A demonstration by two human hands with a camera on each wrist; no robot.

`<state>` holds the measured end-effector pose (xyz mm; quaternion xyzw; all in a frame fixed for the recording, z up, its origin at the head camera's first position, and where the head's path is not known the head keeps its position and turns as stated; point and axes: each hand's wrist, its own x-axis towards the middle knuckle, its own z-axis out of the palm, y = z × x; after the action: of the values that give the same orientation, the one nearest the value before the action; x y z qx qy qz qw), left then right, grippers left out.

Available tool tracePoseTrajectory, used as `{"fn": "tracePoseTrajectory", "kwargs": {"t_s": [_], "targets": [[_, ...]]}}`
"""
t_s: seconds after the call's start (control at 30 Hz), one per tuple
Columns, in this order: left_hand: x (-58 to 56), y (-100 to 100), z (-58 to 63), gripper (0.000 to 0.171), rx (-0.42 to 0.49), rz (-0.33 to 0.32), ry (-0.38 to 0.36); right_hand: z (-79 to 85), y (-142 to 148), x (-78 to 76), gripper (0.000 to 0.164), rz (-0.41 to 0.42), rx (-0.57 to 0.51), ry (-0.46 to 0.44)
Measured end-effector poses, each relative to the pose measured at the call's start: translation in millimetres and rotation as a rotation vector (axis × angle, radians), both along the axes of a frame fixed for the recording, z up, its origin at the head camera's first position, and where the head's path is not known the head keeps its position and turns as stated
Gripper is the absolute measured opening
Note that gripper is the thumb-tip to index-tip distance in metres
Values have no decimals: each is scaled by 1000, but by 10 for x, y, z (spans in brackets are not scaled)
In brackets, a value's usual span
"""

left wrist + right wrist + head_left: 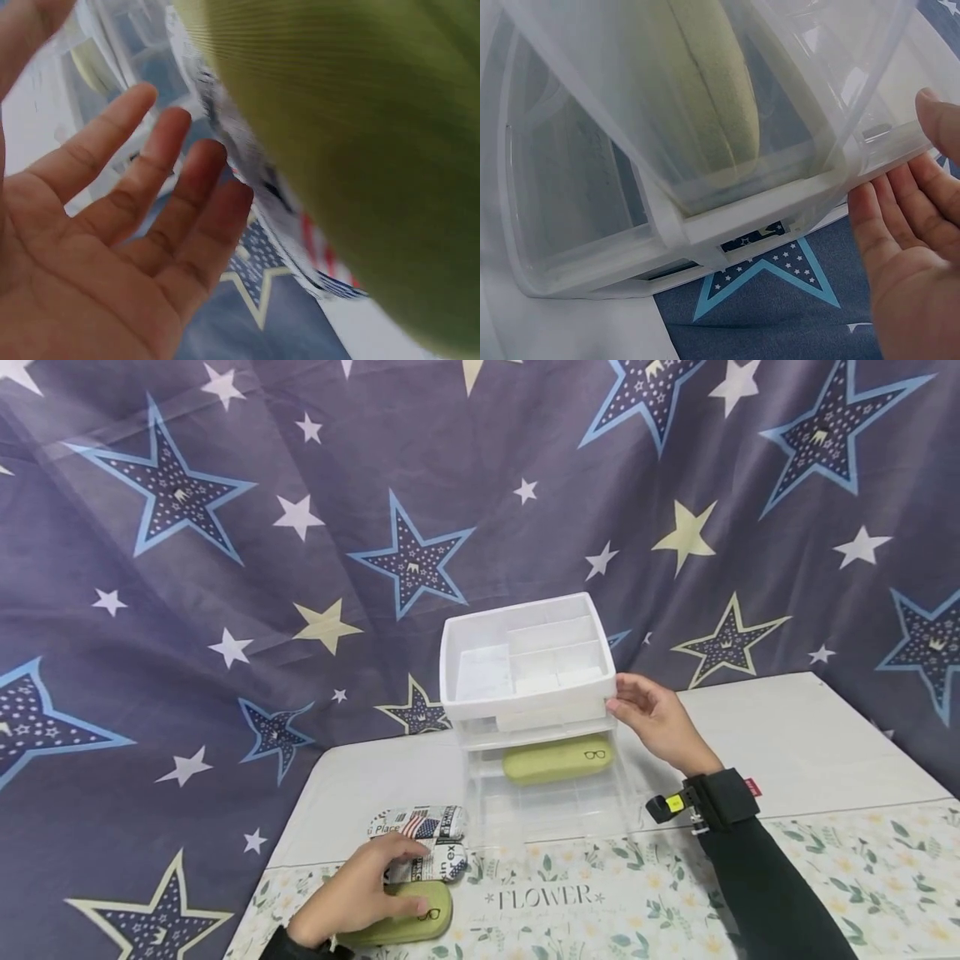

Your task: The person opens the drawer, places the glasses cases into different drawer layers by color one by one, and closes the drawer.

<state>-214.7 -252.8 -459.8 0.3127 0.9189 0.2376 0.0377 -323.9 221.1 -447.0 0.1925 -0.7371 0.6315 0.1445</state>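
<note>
A clear plastic drawer unit (pixel 551 810) with a white open-topped compartment tray (pixel 480 672) stands at the back middle. My right hand (pixel 660 722) holds its upper right corner, thumb at the front and fingers at the side (pixel 919 217). A green glasses case (pixel 558 760) shows inside the unit, below the tray. At the front left my left hand (pixel 367 889) hovers over a second green glasses case (pixel 401 927), thumb over its lid and fingers over newspaper-print pouches (pixel 450 860). In the left wrist view those fingers (pixel 169 142) are loosely extended, gripping nothing.
The white table (pixel 750 735) bears a floral mat (pixel 847 877) printed "FLOWER" along its front part. Behind it hangs a dark blue star-patterned cloth (pixel 525 543). A black wrist strap with a small camera (pixel 663 808) sits on the right wrist.
</note>
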Motion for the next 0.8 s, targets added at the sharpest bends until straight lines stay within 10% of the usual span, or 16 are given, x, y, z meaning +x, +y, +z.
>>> {"fn": "tracePoseTrajectory", "kwargs": {"t_s": [0.8], "targets": [[173,-212,-106,65,-189,97,-58,-7,9,-22,48,2,-11,-31]]}}
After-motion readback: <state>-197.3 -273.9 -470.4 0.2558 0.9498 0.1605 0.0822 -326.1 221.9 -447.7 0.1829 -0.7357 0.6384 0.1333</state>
